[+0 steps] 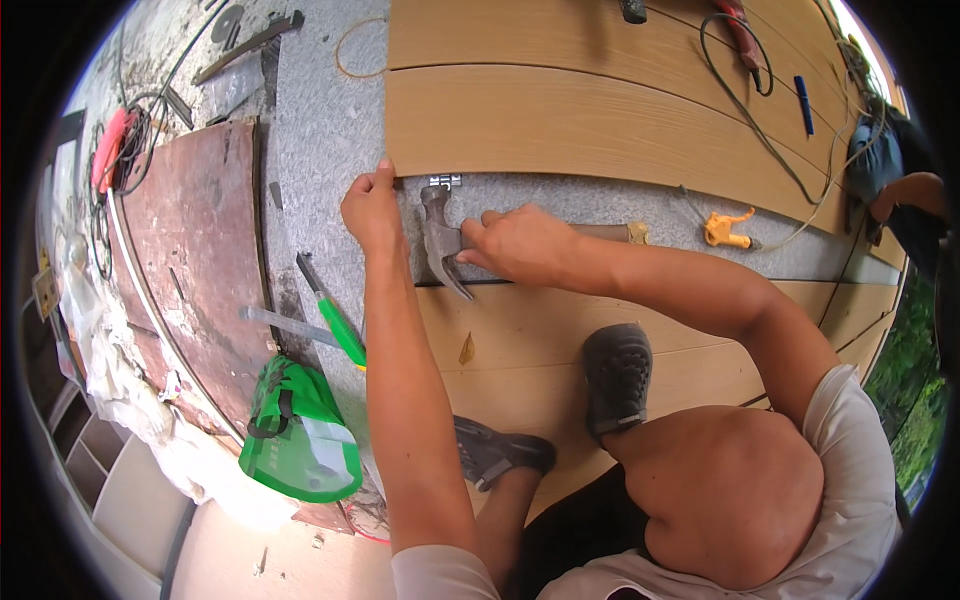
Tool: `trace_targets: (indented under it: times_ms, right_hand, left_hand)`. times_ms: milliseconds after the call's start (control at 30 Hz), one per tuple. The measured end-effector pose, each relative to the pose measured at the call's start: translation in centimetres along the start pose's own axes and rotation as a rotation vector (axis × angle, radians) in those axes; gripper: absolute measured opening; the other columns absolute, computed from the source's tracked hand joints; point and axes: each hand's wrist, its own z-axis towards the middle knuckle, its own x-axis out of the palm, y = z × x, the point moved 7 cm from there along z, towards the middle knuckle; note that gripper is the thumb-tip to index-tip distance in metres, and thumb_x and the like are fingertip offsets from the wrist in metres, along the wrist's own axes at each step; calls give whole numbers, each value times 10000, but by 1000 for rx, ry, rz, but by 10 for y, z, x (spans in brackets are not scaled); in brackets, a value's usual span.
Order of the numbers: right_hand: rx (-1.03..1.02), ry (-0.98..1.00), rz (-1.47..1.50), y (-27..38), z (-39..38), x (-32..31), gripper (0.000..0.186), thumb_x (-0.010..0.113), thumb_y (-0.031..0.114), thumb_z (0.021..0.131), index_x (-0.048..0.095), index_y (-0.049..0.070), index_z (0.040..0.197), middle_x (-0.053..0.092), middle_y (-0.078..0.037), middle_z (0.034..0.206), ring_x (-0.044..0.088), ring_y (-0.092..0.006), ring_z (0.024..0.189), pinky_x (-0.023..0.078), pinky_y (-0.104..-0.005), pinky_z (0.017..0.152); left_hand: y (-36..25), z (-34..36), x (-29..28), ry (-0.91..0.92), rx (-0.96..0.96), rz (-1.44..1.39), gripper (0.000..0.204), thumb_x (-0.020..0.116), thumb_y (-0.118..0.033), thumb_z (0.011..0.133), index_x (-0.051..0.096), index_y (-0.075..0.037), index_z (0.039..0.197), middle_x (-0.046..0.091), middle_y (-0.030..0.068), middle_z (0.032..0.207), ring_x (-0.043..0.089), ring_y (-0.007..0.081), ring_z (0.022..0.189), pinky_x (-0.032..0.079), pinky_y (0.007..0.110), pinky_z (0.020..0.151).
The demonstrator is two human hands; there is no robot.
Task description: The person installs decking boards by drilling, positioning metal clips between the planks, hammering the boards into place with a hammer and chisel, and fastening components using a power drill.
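My left hand [372, 212] is closed on the near left corner of a tan wood-grain deck board [560, 122], with a fingertip resting on its top. In my right hand [520, 243] is a claw hammer [437, 235], gripped on the handle close to its head. The hammer's face is right by a small metal clip [446, 180] at the board's near edge, and the claw points back toward me. Whether face and clip touch, I cannot tell. Beneath both hands runs a strip of grey speckled floor [600, 203] between the laid boards.
A green utility knife [340, 328] and a green-and-clear pouch [305, 440] lie left of my left forearm. To the right are an orange plug [727, 228] on a cord, a blue pen [804, 105] and a red corded tool [740, 35]. Part of another person [905, 195] shows at the right rim.
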Motion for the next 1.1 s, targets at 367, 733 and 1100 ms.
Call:
trace_targets:
  times_ms: [367, 733, 1100]
  right_hand:
    - [86, 99, 40, -19, -22, -12, 442, 529, 438, 1057, 591, 2, 1016, 695, -201, 839, 708, -412, 781, 571, -498, 674]
    - [116, 45, -47, -29, -33, -20, 426, 596, 441, 1013, 595, 16, 993, 693, -204, 852, 692, -432, 784, 556, -534, 678]
    - [259, -13, 34, -48, -83, -12, 428, 579, 456, 1021, 605, 28, 1015, 713, -212, 931, 697, -432, 886, 551, -538, 766]
  left_hand:
    - [-4, -5, 3, -60, 35, 47, 336, 781, -255, 946, 655, -28, 732, 559, -15, 686, 446, 95, 643, 357, 274, 603]
    - [-12, -2, 7, -53, 158, 408, 502, 680, -401, 965, 710, 68, 792, 702, 244, 750, 676, 355, 726, 511, 449, 735]
    - [-90, -96, -165, 499, 351, 1379, 361, 668, -336, 970, 692, 8, 863, 693, 231, 822, 672, 451, 822, 512, 515, 734]
